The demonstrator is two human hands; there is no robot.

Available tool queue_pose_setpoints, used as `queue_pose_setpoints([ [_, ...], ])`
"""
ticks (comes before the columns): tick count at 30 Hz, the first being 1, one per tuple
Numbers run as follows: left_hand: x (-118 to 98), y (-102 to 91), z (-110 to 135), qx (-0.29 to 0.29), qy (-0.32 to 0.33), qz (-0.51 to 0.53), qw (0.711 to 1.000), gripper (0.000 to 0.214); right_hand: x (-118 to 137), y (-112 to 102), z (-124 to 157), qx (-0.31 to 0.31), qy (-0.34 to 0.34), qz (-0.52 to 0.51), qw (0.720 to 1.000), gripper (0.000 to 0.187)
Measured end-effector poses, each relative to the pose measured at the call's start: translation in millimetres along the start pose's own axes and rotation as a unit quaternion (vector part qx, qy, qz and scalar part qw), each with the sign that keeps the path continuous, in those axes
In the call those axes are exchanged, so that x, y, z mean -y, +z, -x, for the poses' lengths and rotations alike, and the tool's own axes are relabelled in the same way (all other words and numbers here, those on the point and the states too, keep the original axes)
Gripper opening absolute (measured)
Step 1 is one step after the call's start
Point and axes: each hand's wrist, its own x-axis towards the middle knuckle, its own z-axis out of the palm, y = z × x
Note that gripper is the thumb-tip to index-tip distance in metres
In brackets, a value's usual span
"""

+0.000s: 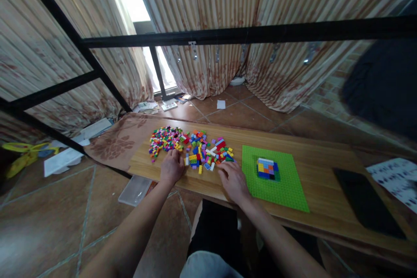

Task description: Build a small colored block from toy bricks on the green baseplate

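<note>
My left hand (172,166) rests on the wooden table at the edge of the brick piles, its fingers curled closed. Whatever may be inside those fingers is hidden. Beside it lies a heap of tiny multicoloured bricks (166,139). Between the two hands spreads a pile of larger toy bricks (203,152) in blue, yellow, red, white and purple. My right hand (233,179) touches down at the right edge of this larger pile, fingers stretched out and apart. To its right lies a green baseplate (286,191), bearing a small block of joined bricks (267,168).
The narrow wooden table (322,169) carries a black flat panel (366,202) at its right end. A printed sheet (395,180) lies beyond that. A clear plastic box (134,190) sits below the table's front left edge. A black metal bar (228,35) crosses before the curtains.
</note>
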Motion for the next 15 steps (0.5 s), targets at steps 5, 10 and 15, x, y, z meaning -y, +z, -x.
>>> queue_pose_setpoints([
  [5,0.0,-0.2,0.6,-0.002,-0.001,-0.001,1.000,0.014,-11.8,-12.3,-32.0,-0.040,0.056,0.038,0.997,0.024],
  [10,-1.3,-2.0,0.6,0.001,0.003,-0.010,1.000,0.015,-20.1,-14.0,-83.0,0.004,0.161,0.137,0.977,0.027],
  [15,-1.2,-2.4,-0.3,-0.001,0.004,-0.008,1.000,0.015,-19.6,-1.0,-102.6,0.018,0.186,0.156,0.970,0.031],
])
